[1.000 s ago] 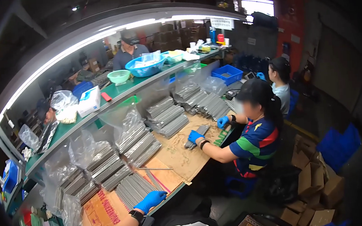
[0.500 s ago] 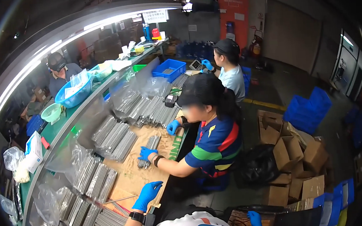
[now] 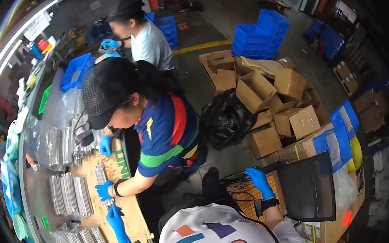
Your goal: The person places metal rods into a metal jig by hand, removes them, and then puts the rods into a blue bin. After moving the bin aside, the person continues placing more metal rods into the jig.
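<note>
My left hand [image 3: 117, 224], in a blue glove, is over the near part of the brown-covered workbench [image 3: 131, 216], fingers stretched forward. Its fingertips come close to the near end of a small bundle of metal rods [image 3: 100, 174]. A co-worker's gloved hand [image 3: 104, 191] lies on that bundle. To my right, my right hand [image 3: 261, 184], also gloved blue, has its fingers bent at a dark edge beside a black mesh-backed chair [image 3: 309, 190]. Whatever is under those fingers is too dark to make out.
Stacks of metal rods [image 3: 69, 195] and plastic film line the bench's left side. Two co-workers sit ahead along the bench. Cardboard boxes [image 3: 256, 89], a black bag [image 3: 226, 119] and stacked blue crates [image 3: 258, 36] stand on the floor to the right.
The view has swung to the right, showing more of the boxes and the chair. My right hand, low at the edge before, now shows fully by the chair. My left hand remains by the bench.
</note>
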